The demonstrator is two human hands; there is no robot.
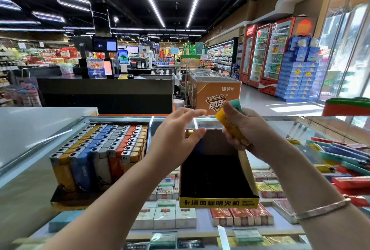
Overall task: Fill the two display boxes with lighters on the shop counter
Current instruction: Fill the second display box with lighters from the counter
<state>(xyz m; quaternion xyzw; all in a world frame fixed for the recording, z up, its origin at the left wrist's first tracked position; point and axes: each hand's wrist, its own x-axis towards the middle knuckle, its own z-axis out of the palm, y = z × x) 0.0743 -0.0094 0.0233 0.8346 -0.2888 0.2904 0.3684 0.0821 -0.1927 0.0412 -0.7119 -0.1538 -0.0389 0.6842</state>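
While the left display box point(100, 155) stands full of lighters, we work on the near-empty yellow-fronted box point(218, 202) on the glass surface point(30, 169). Our right hand point(246, 131) clamps a yellow lighter point(230, 125) and a teal one point(236, 104); the left hand point(176, 135) hovers spread, fingers apart, holding nothing. We should pass one across and seat it upright against the back wall, where one lighter possibly already stands. Loose lighters point(340, 155) wait at right.

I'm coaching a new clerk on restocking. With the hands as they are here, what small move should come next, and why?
Probably lower the yellow lighter from the right hand into the back of the near-empty box. The left box looks full, and the open left hand hovers at the near-empty box's rim.
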